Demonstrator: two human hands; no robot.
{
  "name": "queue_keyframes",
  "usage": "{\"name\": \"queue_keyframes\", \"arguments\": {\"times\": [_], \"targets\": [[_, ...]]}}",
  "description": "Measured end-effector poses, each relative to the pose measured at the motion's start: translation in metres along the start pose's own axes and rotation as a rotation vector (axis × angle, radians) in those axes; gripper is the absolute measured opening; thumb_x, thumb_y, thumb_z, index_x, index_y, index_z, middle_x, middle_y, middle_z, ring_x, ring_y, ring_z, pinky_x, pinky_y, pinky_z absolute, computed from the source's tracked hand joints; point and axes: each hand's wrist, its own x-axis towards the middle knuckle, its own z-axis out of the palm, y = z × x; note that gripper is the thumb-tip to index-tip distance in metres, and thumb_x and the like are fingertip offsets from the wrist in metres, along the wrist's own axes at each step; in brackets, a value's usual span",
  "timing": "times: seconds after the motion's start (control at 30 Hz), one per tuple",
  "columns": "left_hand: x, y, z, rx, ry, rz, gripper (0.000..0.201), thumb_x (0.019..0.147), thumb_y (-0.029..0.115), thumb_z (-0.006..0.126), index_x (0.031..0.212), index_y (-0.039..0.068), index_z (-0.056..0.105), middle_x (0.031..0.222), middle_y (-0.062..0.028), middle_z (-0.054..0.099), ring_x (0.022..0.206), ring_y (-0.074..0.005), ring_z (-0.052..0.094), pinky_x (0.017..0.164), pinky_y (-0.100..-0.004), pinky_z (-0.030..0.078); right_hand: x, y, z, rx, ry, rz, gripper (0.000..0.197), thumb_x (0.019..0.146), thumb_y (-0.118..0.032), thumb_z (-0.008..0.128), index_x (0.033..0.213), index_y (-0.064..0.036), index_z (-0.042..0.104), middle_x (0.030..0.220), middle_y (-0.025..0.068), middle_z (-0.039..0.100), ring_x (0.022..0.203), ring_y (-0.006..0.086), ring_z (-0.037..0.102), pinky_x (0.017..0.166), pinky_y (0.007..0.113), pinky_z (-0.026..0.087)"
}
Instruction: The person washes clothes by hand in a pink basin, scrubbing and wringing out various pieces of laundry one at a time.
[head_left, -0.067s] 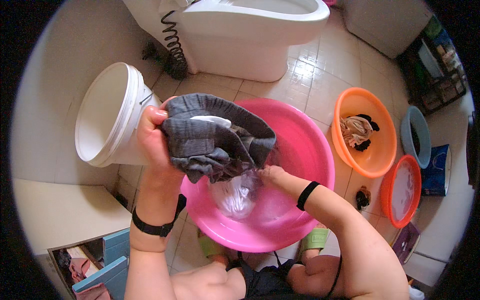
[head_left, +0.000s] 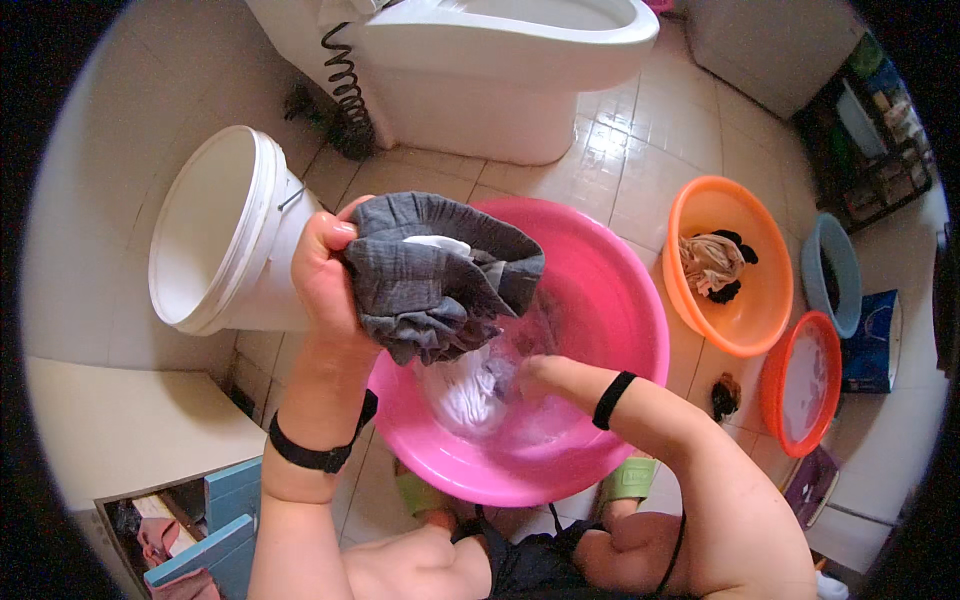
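Observation:
My left hand (head_left: 326,268) is closed on a wet dark grey garment (head_left: 415,285) with a gathered elastic waistband. The garment hangs bunched above the left part of a big pink basin (head_left: 615,280). Something white shows inside its waistband. Down in the basin's soapy water lies a white cloth (head_left: 462,402), partly under the surface. Right of that cloth my right hand (head_left: 540,376) reaches into the water below the grey garment; its fingers are hidden and blurred. Dark fabric shows dimly in the water near it.
A white bucket (head_left: 270,230) leans at the left, and a toilet (head_left: 480,90) stands ahead. On the right are an orange basin (head_left: 735,325) holding clothes, a blue basin (head_left: 850,290) and a red basin (head_left: 772,385) of suds. A low cabinet (head_left: 130,420) stands near left.
My left hand has shifted slightly right with the grey garment. My right hand has dropped a little lower, away from the garment, into the water.

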Motion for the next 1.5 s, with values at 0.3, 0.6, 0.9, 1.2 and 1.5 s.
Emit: {"name": "queue_keyframes", "arguments": {"times": [0.3,0.6,0.9,1.2,1.5], "targets": [[0.006,-0.006,-0.009,0.033,0.0,0.01,0.024,0.074,0.01,0.038,0.083,-0.003,0.056,0.091,-0.0123,0.06,0.08,-0.0218,0.058,0.078,-0.0314,0.051,-0.137,-0.06,-0.067,0.179,0.388,0.132,0.016,0.068,-0.01,0.07,0.083,-0.0046,0.069,0.078,0.0161,0.065,0.069,0.0327,0.062,0.064,0.043,0.052],[0.006,-0.019,0.003,-0.143,-0.408,-0.131,0.033,0.074,0.022,0.043,0.088,-0.004,0.058,0.094,-0.0173,0.061,0.088,-0.0289,0.059,0.083,-0.0393,0.048,-0.14,-0.052,-0.107,0.531,1.506,0.001,0.104,0.061,-0.02,0.084,0.142,-0.0088,0.02,0.116,0.0187,0.055,0.11,0.0306,0.054,0.089,0.035,0.047],[-0.009,0.027,0.017,0.555,-0.325,-0.037,0.065,0.065,0.019,0.084,0.117,-0.001,0.051,0.102,-0.0065,0.062,0.091,-0.0138,0.06,0.082,-0.0257,0.048,-0.224,-0.063,-0.124,0.831,1.689,-0.254,0.032,0.071,0.007,0.06,0.102,-0.0002,0.065,0.082,0.0053,0.067,0.076,0.01,0.061,0.069,0.025,0.05],[0.029,-0.146,-0.076,1.819,-0.574,0.065,0.039,0.07,0.006,0.06,0.107,0.017,0.063,0.106,-0.0129,0.058,0.105,-0.037,0.051,0.084,-0.0547,0.04,-0.127,-0.013,-0.084,0.215,0.82,0.572,0.053,0.07,-0.017,0.062,0.123,-0.0231,0.058,0.14,0.0188,0.032,0.128,0.0369,0.035,0.093,0.056,0.043],[0.02,-0.243,-0.09,2.165,-0.664,-0.674,0.117,0.064,0.015,0.078,0.149,0.027,-0.002,0.154,-0.0158,-0.013,0.141,-0.0399,-0.006,0.094,-0.0798,0.006,-0.025,0.007,-0.015,-0.007,0.652,0.756,0.105,0.066,-0.042,0.073,0.148,-0.018,0.012,0.151,0.0167,0.007,0.14,0.0394,0.004,0.091,0.078,0.023]]}}
